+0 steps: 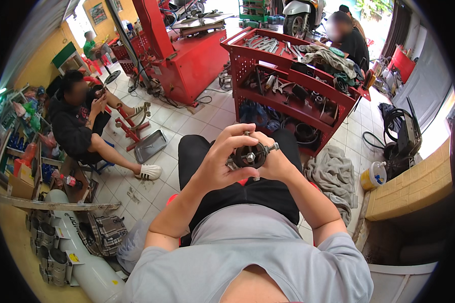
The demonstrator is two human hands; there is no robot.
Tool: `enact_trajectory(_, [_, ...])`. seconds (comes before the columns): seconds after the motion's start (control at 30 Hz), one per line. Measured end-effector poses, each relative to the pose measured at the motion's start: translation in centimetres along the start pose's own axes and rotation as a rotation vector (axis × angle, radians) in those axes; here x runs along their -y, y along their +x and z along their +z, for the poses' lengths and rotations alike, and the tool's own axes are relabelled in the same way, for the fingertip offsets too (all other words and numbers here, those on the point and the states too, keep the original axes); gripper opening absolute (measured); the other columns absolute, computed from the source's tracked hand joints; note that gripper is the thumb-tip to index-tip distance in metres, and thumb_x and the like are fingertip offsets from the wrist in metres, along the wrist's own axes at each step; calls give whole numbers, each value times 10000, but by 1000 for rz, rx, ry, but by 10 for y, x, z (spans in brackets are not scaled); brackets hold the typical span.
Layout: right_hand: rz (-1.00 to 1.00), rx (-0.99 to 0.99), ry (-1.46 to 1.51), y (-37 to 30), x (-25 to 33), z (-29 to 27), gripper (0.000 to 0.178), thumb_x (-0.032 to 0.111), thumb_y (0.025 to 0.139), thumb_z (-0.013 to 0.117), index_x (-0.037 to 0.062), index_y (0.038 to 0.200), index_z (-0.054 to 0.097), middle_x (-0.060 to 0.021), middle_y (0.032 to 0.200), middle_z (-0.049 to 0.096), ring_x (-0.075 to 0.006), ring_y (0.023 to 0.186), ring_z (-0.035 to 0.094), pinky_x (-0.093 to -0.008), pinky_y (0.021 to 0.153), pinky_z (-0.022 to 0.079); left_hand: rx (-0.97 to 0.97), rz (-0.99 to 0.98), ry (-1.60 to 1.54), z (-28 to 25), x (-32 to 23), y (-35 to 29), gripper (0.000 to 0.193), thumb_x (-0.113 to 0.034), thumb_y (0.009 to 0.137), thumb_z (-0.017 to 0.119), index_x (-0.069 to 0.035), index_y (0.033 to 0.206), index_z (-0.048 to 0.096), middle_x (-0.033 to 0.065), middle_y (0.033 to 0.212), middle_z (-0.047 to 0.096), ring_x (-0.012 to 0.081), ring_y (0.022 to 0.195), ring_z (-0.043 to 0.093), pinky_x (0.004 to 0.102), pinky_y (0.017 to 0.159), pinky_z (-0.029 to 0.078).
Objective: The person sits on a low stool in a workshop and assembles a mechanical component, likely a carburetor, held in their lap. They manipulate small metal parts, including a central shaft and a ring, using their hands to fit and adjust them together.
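White-tiled workshop floor (187, 123). Dark round metal part (258, 154) with silver centre bolt (250, 158), held up on near side of red metal tool cart (260, 56). Left hand (221, 160) clamped on the part; right hand (274, 164) clamped there too, fingers largely hidden. Crumpled grey cloth (333, 174) by cart's near end; shallow grey rectangular tray (150, 145) left of cart.

A repair workshop — wrenches (267, 44) on a red tool cart (258, 54), a motorbike (297, 10) beyond.
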State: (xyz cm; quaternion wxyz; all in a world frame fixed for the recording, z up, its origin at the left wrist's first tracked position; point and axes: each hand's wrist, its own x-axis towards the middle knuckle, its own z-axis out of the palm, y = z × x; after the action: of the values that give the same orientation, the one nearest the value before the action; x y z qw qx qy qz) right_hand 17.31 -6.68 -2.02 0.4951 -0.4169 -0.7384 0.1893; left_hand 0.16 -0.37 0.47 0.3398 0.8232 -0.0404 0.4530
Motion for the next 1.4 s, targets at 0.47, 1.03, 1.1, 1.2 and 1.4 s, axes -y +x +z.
enact_trajectory(0.47, [-30,-30,44,1,-4,4,571,73,518,801,50,1035,560,-126,940,597,-359,870,554,-430,765,449,55,23,59,-4,3,-2,560,-341,727,831,-77,1121,532,222,1331,462,323,1227,505,406,993,426])
enact_trajectory(1.03, [5,-8,42,3,3,1,547,80,535,811,56,1025,568,-120,960,617,-365,892,572,-427,790,456,-27,-38,-46,2,3,-3,534,-347,733,825,-57,1099,566,225,1331,457,329,1228,506,404,989,431])
enact_trajectory(1.1, [-11,-16,40,3,3,2,545,78,534,809,54,1022,568,-123,961,617,-367,889,571,-428,785,458,11,-36,0,-1,0,-2,529,-346,733,825,-59,1091,562,227,1332,457,330,1230,503,404,992,428])
enact_trajectory(1.2, [-24,-21,44,4,3,2,544,77,536,805,52,1024,566,-127,961,616,-367,889,570,-429,780,459,43,5,26,-3,2,0,548,-345,733,825,-58,1117,558,226,1329,459,331,1228,503,403,992,429])
enact_trajectory(1.4, [13,-2,110,4,7,1,553,77,538,801,49,1037,564,-135,965,615,-367,884,574,-423,770,465,-44,-23,-74,3,6,-4,540,-340,737,823,-57,1118,565,221,1316,472,327,1219,508,398,989,430])
